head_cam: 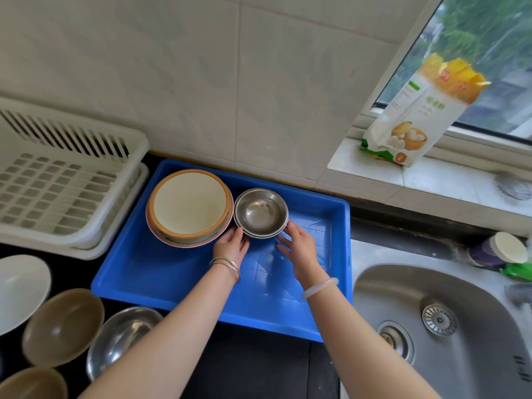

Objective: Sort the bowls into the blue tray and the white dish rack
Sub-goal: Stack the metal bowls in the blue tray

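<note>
Cupping the stacked steel bowls [261, 212] from both sides, my left hand [232, 245] and right hand [299, 245] touched their near rim inside the blue tray [172, 283], just beside the cream bowls [190, 207]. The white dish rack [66, 194] stood left, holding no bowls.

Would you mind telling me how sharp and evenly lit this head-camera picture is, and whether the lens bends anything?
Head view: daylight from the window lights the scene evenly; soft glare sits on the blue tray floor and inside the small steel bowls. The centre is sharp, while the tan bowl and the sink edges smear. Wide-angle distortion tilts the flour bag.
</note>
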Demonstrator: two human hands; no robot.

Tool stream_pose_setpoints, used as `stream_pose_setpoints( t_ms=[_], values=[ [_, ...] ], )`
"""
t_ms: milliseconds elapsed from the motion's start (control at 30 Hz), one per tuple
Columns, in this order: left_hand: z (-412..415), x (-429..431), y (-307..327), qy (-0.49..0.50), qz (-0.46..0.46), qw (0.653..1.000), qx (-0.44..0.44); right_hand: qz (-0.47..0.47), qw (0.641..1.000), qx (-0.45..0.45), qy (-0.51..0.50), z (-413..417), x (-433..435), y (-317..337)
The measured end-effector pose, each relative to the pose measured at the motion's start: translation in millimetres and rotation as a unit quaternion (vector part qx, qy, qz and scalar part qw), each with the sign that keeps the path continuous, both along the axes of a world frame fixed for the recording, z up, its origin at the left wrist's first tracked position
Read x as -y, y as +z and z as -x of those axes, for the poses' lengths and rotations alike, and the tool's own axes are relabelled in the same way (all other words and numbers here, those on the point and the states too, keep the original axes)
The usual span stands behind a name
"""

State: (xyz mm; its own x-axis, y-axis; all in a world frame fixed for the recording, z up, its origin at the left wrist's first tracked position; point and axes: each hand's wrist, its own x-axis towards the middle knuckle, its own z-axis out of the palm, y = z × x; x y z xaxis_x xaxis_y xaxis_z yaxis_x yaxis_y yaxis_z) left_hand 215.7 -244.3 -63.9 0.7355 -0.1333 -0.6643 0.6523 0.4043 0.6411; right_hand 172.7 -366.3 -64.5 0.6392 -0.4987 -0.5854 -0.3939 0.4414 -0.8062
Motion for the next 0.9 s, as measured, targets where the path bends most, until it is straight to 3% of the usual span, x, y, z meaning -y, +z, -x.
stream_pose_setpoints(
  t_ms=[233,467,600,733,900],
  values=[
    [32.1,-40.1,14.5,-0.064,-0.101,0.991,0.067,0.109,0.992,-0.004,0.067,35.3,-14.7,29.9],
    [94.5,-117.7,38.8,-0.092,-0.294,0.935,0.174,0.14,0.964,0.012,0.226,78.4,-87.5,49.1],
    [137.6,-171.6,36.4,-0.049,-0.376,0.91,0.167,0.183,0.911,-0.032,0.369,98.3,-139.6,31.8],
    [178.9,-219.5,29.2,-0.004,-0.464,0.876,0.134,0.315,0.831,-0.076,0.452,104.0,-175.0,9.6],
    [215.4,-256.5,21.1,0.045,-0.569,0.816,0.092,0.287,0.832,-0.107,0.462,96.4,-204.8,-3.9]
  ],
)
